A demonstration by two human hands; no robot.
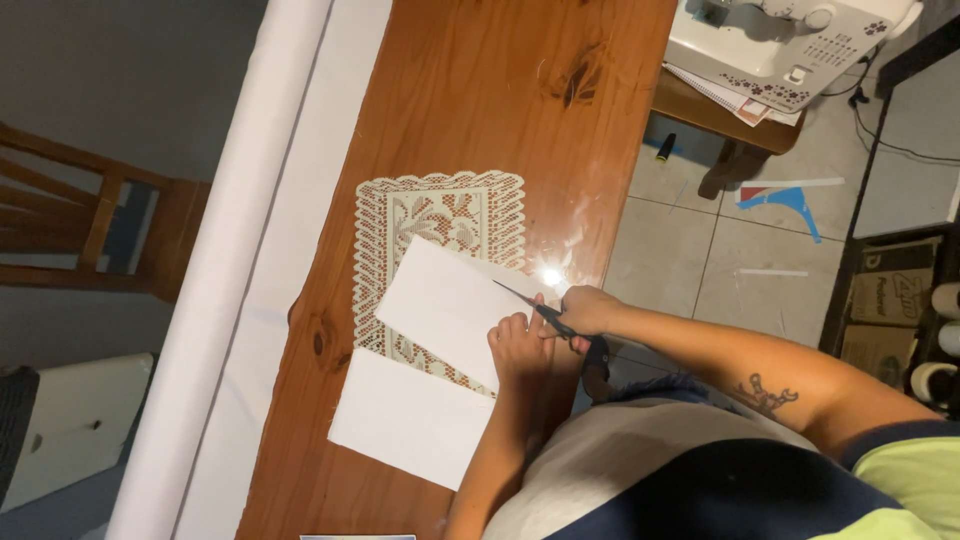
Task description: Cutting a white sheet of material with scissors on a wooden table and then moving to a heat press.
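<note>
Right hand (585, 312) gripping black scissors (540, 312), blades parted into white fabric (445, 305), left hand (518, 345) pinning its edge, lace mat (440, 210) beneath, wooden table (500, 90)

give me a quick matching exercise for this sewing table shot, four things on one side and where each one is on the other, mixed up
Things:
1. scissors
2. lace mat
3. sewing machine
4. fabric roll

Places:
a. along the wooden table's left edge
b. top right, on a separate small table
c. in the right hand, blades open at a white sheet that the left hand steadies
d. flat on the table, partly under that sheet

Pairs: 1-c, 2-d, 3-b, 4-a
</note>
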